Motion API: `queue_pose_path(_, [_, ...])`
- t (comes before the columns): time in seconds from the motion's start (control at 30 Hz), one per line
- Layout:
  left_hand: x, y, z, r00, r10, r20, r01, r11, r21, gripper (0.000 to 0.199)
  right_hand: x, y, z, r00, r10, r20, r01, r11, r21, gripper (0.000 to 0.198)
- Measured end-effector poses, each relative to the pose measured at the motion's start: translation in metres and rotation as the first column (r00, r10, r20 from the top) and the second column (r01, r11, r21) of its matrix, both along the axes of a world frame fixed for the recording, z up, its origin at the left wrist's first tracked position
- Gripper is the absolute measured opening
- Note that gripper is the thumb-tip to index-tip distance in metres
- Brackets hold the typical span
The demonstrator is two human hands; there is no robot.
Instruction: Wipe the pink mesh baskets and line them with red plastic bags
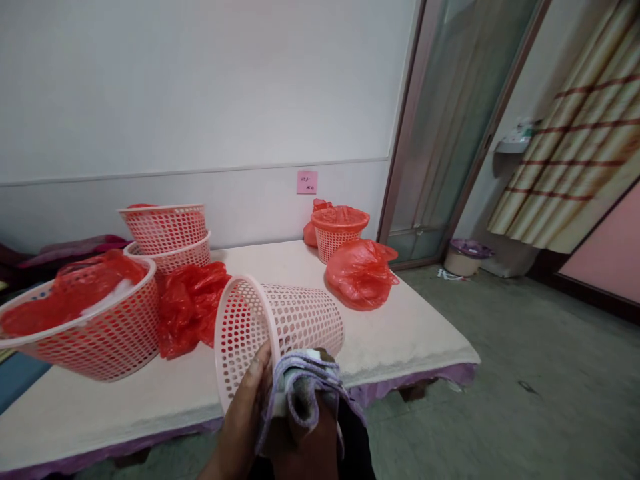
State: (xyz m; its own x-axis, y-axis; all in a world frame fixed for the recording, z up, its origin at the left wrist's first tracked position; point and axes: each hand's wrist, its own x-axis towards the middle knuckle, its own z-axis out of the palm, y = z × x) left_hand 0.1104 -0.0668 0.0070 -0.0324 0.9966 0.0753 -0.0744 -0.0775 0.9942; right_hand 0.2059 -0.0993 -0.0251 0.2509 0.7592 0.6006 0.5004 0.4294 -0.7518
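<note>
A pale pink plastic basket (305, 313) with a lattice wall lies tipped on its side in front of me, its mouth facing left. My left hand (245, 407) grips the basket's rim, fingers reaching inside the mouth. Against the near wall of the basket, my right hand (320, 427) is closed on a folded cloth (310, 377) with purple edging. Most of the right hand's fingers are hidden by the cloth. Left of the basket lies a crumpled red plastic bag (193, 303).
A large basket (110, 343) with red bags stands at left, before stacked baskets (167, 230). At the back right are a lined basket (333, 243) and a puffed red bag (363, 273). The white-covered table (415, 340) ends at right; a bin (463, 260) stands on the floor.
</note>
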Motion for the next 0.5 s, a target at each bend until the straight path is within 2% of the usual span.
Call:
queue_pose_path(0.1, [0.009,-0.007,-0.002,0.987,-0.157,0.020,0.156,0.987,0.028,0.063,0.011,0.005,0.011,0.998,0.007,-0.059,-0.009,0.999,-0.039,0.022])
queue_pose_path(0.2, [0.006,-0.019,-0.021,0.959,-0.279,-0.049,0.282,0.957,0.070,0.062,0.024,0.009,0.018,0.972,0.008,-0.236,-0.038,0.992,-0.124,0.011])
queue_pose_path(0.27, [-0.003,-0.026,-0.042,0.924,-0.335,-0.186,0.354,0.932,0.076,0.063,0.036,0.011,0.023,0.934,-0.005,-0.356,-0.069,0.978,-0.194,0.010])
queue_pose_path(0.33, [-0.013,-0.028,-0.059,0.866,-0.299,-0.400,0.361,0.929,0.086,0.068,0.046,0.014,0.027,0.906,-0.009,-0.423,-0.094,0.970,-0.222,0.014])
queue_pose_path(0.4, [-0.019,-0.025,-0.066,0.806,-0.240,-0.540,0.338,0.937,0.087,0.048,0.052,0.016,0.030,0.896,0.020,-0.443,-0.116,0.975,-0.192,0.014])
queue_pose_path(0.47, [-0.018,-0.020,-0.060,0.802,-0.214,-0.557,0.303,0.950,0.071,0.028,0.049,0.018,0.030,0.901,0.060,-0.430,-0.127,0.984,-0.128,0.014])
queue_pose_path(0.5, [-0.016,-0.017,-0.054,0.813,-0.212,-0.542,0.289,0.955,0.061,0.024,0.045,0.018,0.027,0.917,0.065,-0.394,-0.105,0.991,-0.080,0.015])
